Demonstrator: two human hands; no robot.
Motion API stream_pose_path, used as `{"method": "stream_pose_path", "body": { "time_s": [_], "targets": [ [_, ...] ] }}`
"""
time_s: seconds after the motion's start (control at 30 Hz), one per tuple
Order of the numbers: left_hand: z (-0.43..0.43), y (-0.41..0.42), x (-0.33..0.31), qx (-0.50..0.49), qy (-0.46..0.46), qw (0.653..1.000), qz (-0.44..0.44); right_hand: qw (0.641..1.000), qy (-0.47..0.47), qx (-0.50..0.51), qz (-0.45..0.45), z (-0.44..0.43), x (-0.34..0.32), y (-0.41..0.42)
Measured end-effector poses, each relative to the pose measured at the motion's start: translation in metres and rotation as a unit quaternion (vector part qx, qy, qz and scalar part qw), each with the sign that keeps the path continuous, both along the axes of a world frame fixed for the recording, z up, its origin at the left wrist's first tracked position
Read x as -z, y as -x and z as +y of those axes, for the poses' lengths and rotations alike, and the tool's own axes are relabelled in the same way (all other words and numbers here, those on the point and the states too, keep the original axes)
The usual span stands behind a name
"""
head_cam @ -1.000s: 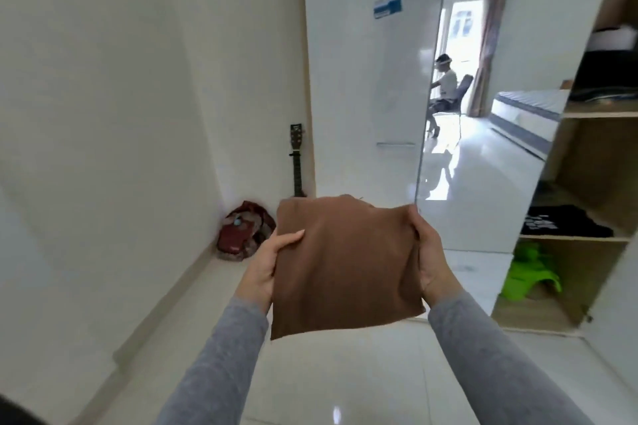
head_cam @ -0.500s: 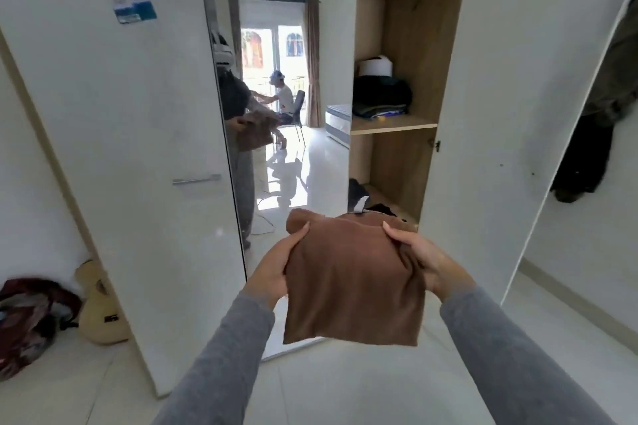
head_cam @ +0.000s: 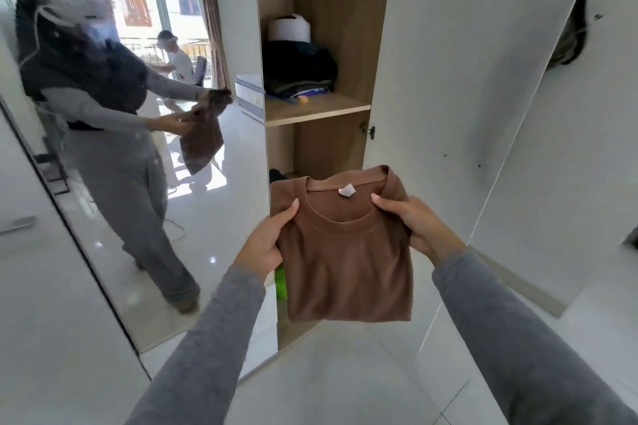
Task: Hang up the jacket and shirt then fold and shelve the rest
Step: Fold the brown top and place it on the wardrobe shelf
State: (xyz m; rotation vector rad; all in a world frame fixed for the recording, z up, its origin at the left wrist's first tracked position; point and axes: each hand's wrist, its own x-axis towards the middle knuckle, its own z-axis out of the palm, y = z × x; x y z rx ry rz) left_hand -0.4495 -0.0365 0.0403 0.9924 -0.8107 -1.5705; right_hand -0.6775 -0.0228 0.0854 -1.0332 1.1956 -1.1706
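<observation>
Brown knit top [head_cam: 348, 252], soft, folded to a near-square, held in mid-air before the open wardrobe [head_cam: 331, 10]. Left hand [head_cam: 266, 241] and right hand [head_cam: 421, 228] each pinch an upper corner — thumb in front, fingers curled behind. Half a second ago the plain side showed; now the neckline and white label face the camera. Wooden shelf [head_cam: 317, 109] has bare board in front of a dark pile [head_cam: 298, 72] — mirror door [head_cam: 224, 235] left, white door [head_cam: 448, 79] right, both swung wide.

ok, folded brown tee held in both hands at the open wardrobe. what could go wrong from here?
1. Left hand and right hand grip the brown tee only near its collar; the lower part hangs free, so the fold may slip open.
2. The shelf already carries a dark clothes pile; sliding the tee in might nudge it or leave the tee overhanging.
</observation>
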Motion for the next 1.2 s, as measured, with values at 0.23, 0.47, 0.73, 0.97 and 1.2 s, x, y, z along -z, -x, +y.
{"method": "stream_pose_path", "body": {
  "time_s": [0.23,0.47,0.73,0.97,1.2],
  "targets": [
    [-0.139,0.002,0.010,0.057,0.031,0.998,-0.013,0.986,0.038,0.064,0.151,-0.121,0.013,0.023],
    [-0.246,0.045,0.038,0.039,0.042,0.997,-0.060,0.960,0.074,0.123,0.239,-0.213,0.040,0.060],
    [-0.367,0.094,0.063,-0.034,0.016,0.994,-0.106,0.939,0.108,0.104,0.311,-0.355,0.066,0.107],
    [-0.436,0.097,0.108,-0.134,0.004,0.987,-0.092,0.890,0.156,-0.010,0.429,-0.455,0.094,0.115],
    [-0.485,0.061,0.147,-0.263,-0.059,0.948,-0.167,0.835,0.183,-0.180,0.487,-0.509,0.133,0.064]
  ]
}}
